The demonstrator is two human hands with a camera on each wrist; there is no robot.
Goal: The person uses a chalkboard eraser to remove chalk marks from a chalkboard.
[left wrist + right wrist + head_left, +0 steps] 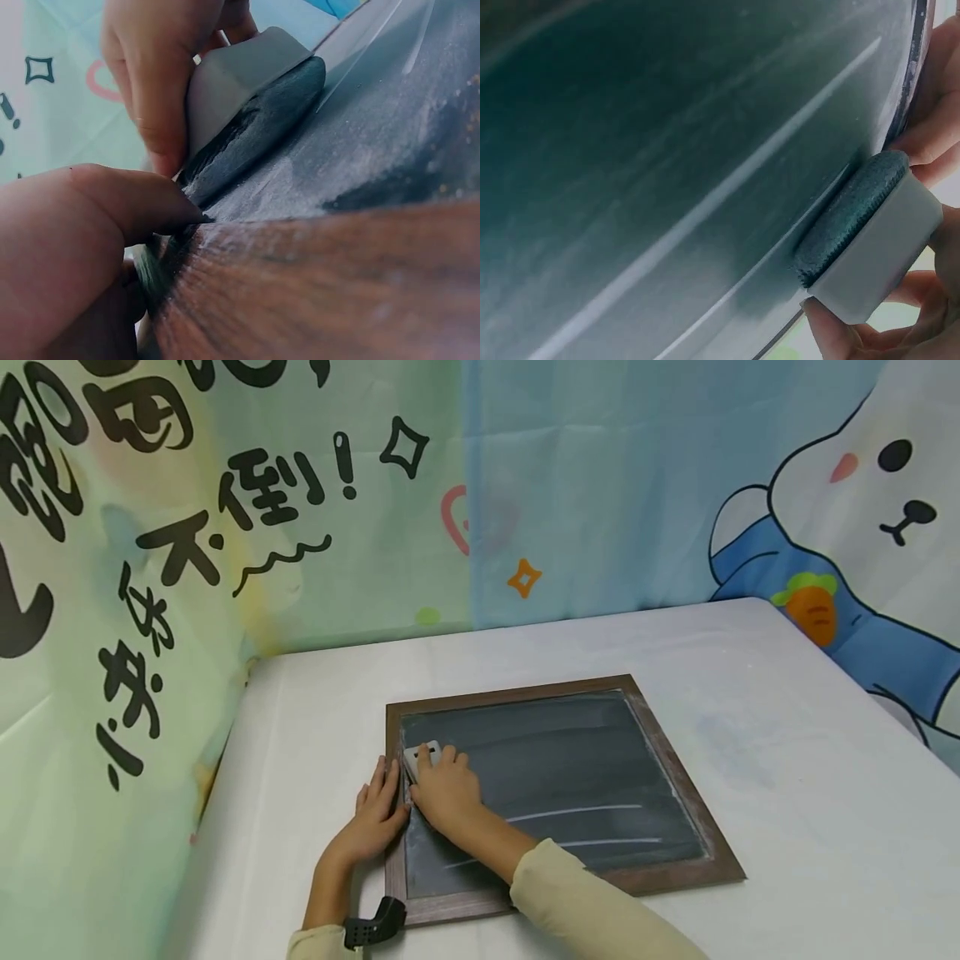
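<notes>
A chalkboard (555, 743) with a brown wooden frame (395, 877) lies on the white table. My right hand (453, 793) grips a pale eraser (410, 761) at the board's left side, close to the frame. In the right wrist view, the eraser (885, 247) has its dark felt pad (855, 214) against the board. My left hand (372, 822) holds the frame's left edge; the left wrist view has its thumb (142, 199) on top of the wood and a finger at the side.
White chalk lines (585, 812) run across the lower part of the board. Around it stretches the white tabletop (795, 760). A printed curtain (600, 485) hangs behind and to the left. On my left wrist sits a black band (375, 924).
</notes>
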